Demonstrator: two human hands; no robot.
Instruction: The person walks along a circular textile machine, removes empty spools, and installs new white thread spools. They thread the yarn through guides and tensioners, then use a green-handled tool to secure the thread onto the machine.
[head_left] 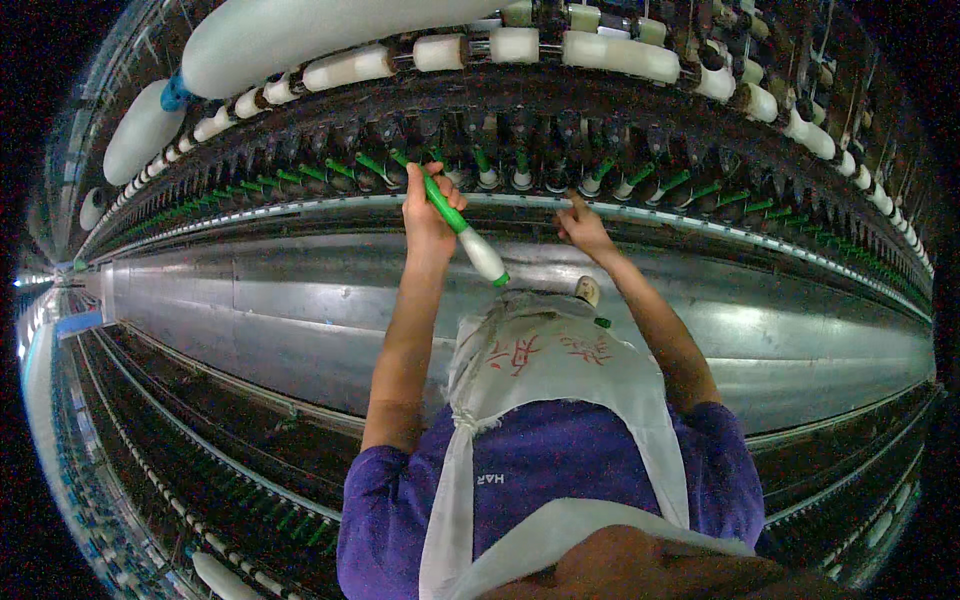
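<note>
My left hand (430, 215) is closed around a green bobbin (445, 208) with white yarn wound on its lower part, tilted down toward my apron. Beyond that hand runs the spinning frame's row of green bobbins (521, 165), standing behind a pale rail (480, 200). My right hand (585, 225) is at this rail, with its index finger stretched toward a spindle position (558, 180) where no green tube shows. The thumb and index finger are apart, the other fingers curl, and no held object shows. Whether the fingertip touches the spindle I cannot tell.
White rollers (515, 45) line the machine above the bobbins, and large white yarn packages (320, 40) hang at upper left. A grey metallic floor (300, 310) lies below the rail. Another machine row (200, 430) stands behind me. My white apron (560, 350) hangs close below my hands.
</note>
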